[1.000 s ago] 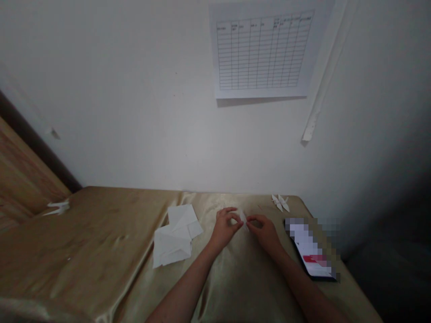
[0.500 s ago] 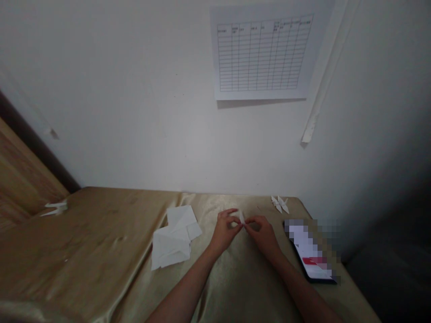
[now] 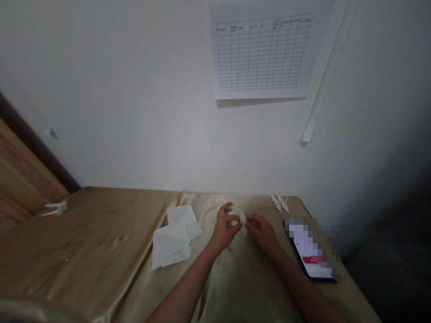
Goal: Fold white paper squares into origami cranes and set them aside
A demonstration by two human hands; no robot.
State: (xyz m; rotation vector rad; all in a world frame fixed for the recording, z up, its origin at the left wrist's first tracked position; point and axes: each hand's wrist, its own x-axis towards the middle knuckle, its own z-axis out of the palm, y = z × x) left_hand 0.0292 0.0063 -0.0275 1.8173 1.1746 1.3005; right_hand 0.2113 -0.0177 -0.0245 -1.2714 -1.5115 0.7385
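Note:
A small folded white paper piece [image 3: 243,223] is held between my two hands over the gold cloth-covered table [image 3: 101,242]. My left hand [image 3: 224,229] pinches its left side with thumb and forefinger, the other fingers raised. My right hand [image 3: 264,231] pinches its right side, fingers curled. A loose pile of white paper sheets [image 3: 175,237] lies just left of my left hand.
Two small folded paper figures [image 3: 280,202] lie at the table's far right by the wall. A phone [image 3: 311,253] with a lit screen rests right of my right hand. Another white folded paper [image 3: 55,207] lies far left. A ruled chart [image 3: 262,54] hangs on the wall.
The paper piece now stands more upright between my fingertips, and my left hand's upper fingers have lifted. Both hands stay in the same spot.

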